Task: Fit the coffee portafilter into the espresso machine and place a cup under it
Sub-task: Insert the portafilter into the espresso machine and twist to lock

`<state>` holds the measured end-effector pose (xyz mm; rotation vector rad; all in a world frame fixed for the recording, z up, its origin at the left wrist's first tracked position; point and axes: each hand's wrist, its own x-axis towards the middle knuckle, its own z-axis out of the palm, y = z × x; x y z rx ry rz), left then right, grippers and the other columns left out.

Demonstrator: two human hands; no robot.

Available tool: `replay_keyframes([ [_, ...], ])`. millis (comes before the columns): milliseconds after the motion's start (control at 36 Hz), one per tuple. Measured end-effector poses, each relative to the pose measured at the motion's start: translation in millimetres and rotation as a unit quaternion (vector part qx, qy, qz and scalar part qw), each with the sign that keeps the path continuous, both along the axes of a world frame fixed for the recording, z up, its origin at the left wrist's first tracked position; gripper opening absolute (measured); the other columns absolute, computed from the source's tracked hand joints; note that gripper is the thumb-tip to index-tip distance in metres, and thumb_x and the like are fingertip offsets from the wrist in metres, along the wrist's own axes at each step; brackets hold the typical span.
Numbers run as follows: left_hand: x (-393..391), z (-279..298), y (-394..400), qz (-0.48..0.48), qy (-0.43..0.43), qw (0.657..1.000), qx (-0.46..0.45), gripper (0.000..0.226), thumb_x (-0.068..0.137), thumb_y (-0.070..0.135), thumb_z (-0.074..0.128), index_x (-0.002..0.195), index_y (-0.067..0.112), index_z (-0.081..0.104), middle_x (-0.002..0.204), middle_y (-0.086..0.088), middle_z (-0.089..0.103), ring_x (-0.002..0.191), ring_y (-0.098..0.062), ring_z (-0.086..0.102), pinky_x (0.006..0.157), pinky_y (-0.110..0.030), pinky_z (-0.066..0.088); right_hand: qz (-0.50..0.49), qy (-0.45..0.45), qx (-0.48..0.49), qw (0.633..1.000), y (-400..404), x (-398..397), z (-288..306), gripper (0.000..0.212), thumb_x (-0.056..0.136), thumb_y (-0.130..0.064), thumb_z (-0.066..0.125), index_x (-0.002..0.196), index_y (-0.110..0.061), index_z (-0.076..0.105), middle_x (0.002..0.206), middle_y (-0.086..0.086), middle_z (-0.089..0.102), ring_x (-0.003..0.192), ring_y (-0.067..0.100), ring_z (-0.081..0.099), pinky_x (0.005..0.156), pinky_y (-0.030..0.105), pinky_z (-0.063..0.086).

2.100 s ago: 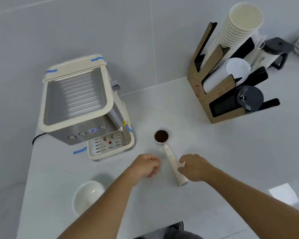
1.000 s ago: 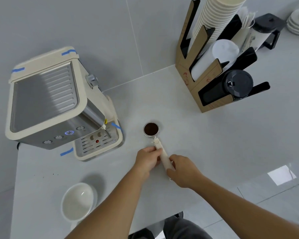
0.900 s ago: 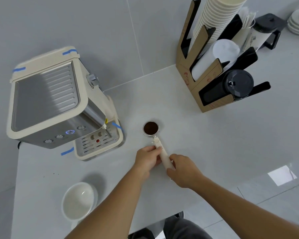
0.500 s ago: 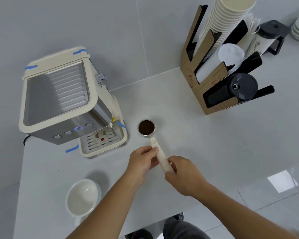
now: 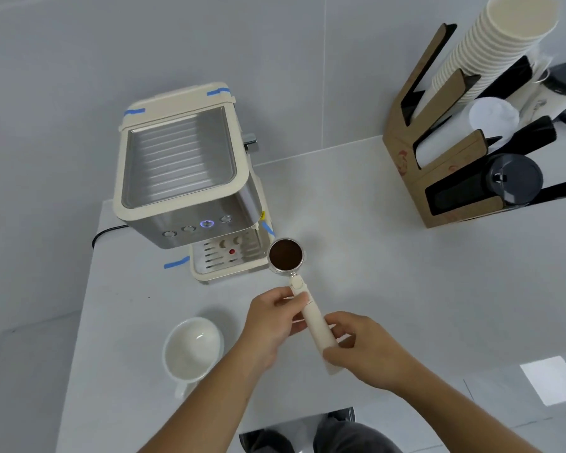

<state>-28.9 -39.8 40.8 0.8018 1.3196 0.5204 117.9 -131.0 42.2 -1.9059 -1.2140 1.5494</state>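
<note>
While both hands grip its handle, left hand (image 5: 276, 317) forward and right hand (image 5: 361, 349) at the end, the portafilter (image 5: 286, 255) rides level beside the espresso machine (image 5: 190, 188), keeping grounds in; the cup (image 5: 190, 349) waits on the counter.

Cream-handled portafilter (image 5: 303, 289) full of grounds, just beside cream espresso machine (image 5: 190, 181), white cup (image 5: 192, 348) upright nearby

head cam | looks steeply down and forward | near above tabletop (image 5: 356, 223) | espresso machine (image 5: 183, 178) upper left | single view
</note>
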Motion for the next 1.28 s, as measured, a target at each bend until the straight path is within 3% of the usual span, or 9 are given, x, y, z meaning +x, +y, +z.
replay_keyframes([
  [139, -16, 4, -2, 0.000, -0.006, 1.000, 0.003, 0.012, 0.088, 0.012, 0.070, 0.098, 0.005, 0.072, 0.086, -0.010, 0.074, 0.072, -0.016, 0.074, 0.062, -0.024, 0.058, -0.044, 0.124, -0.033, 0.991, 7, -10, 4, 0.028, 0.078, -0.025, 0.071, 0.103, -0.038, 0.070, 0.096, -0.004, 0.074, 0.081, 0.003, 0.070, 0.056, 0.011, 0.050],
  [222, -27, 7, -3, -0.002, -0.010, 1.000, 0.009, 0.009, 0.087, 0.011, 0.071, 0.095, 0.007, 0.073, 0.084, -0.008, 0.073, 0.070, -0.013, 0.074, 0.061, -0.024, 0.058, -0.040, 0.156, -0.060, 0.985, 11, -16, 3, 0.025, 0.082, -0.020, 0.072, 0.106, -0.027, 0.073, 0.101, 0.007, 0.076, 0.098, 0.026, 0.071, 0.079, 0.035, 0.060],
  [306, -39, 9, -3, -0.014, -0.001, 1.000, 0.016, 0.006, 0.087, 0.011, 0.071, 0.092, 0.010, 0.073, 0.085, -0.007, 0.074, 0.073, -0.014, 0.073, 0.064, -0.026, 0.060, -0.023, 0.190, -0.080, 0.978, 15, -23, 1, 0.029, 0.081, -0.016, 0.074, 0.110, -0.019, 0.071, 0.102, 0.007, 0.077, 0.099, 0.027, 0.072, 0.091, 0.047, 0.058],
  [556, -72, 11, -5, -0.037, 0.016, 0.999, 0.011, 0.011, 0.086, 0.015, 0.072, 0.097, 0.013, 0.073, 0.092, -0.005, 0.077, 0.083, -0.018, 0.075, 0.069, -0.028, 0.060, 0.056, 0.222, -0.132, 0.964, 27, -47, -1, 0.051, 0.071, -0.019, 0.079, 0.119, -0.016, 0.062, 0.105, 0.009, 0.076, 0.098, 0.025, 0.073, 0.074, 0.039, 0.061],
  [778, -94, 8, -1, -0.018, 0.008, 1.000, 0.003, 0.010, 0.086, 0.012, 0.072, 0.094, 0.008, 0.074, 0.085, -0.004, 0.077, 0.078, -0.016, 0.075, 0.068, -0.023, 0.058, 0.064, 0.224, -0.133, 0.963, 35, -69, 0, 0.046, 0.074, -0.013, 0.077, 0.118, -0.010, 0.064, 0.109, 0.019, 0.072, 0.096, 0.027, 0.072, 0.076, 0.045, 0.062],
  [917, -104, 5, 2, -0.025, 0.028, 0.999, 0.015, 0.010, 0.086, 0.014, 0.071, 0.095, 0.011, 0.075, 0.089, -0.004, 0.078, 0.082, -0.017, 0.075, 0.070, -0.023, 0.059, 0.058, 0.230, -0.136, 0.962, 39, -81, 0, 0.049, 0.074, -0.010, 0.076, 0.121, -0.010, 0.063, 0.101, 0.012, 0.075, 0.094, 0.024, 0.072, 0.075, 0.045, 0.061],
  [1000, -113, 3, 2, -0.037, 0.047, 0.998, 0.028, 0.012, 0.087, 0.017, 0.071, 0.097, 0.015, 0.076, 0.092, -0.004, 0.078, 0.086, -0.018, 0.075, 0.077, -0.027, 0.060, 0.058, 0.233, -0.139, 0.961, 40, -88, -1, 0.049, 0.074, -0.011, 0.076, 0.122, -0.011, 0.062, 0.098, 0.008, 0.076, 0.094, 0.023, 0.072, 0.073, 0.042, 0.060],
  [1111, -127, 6, 3, -0.061, 0.077, 0.993, 0.059, 0.009, 0.086, 0.024, 0.072, 0.089, 0.030, 0.078, 0.086, 0.002, 0.078, 0.083, -0.014, 0.073, 0.073, -0.023, 0.059, 0.053, 0.237, -0.138, 0.960, 42, -94, -2, 0.052, 0.072, -0.014, 0.077, 0.122, -0.012, 0.061, 0.099, 0.007, 0.075, 0.099, 0.026, 0.071, 0.075, 0.041, 0.060],
  [1278, -151, 24, 11, -0.108, 0.189, 0.968, 0.124, 0.019, 0.085, 0.033, 0.071, 0.104, 0.032, 0.073, 0.101, 0.007, 0.072, 0.091, -0.012, 0.069, 0.091, -0.032, 0.054, 0.037, 0.235, -0.130, 0.963, 51, -99, -7, 0.043, 0.075, -0.012, 0.076, 0.116, -0.012, 0.063, 0.108, 0.014, 0.072, 0.101, 0.027, 0.070, 0.075, 0.040, 0.061],
])
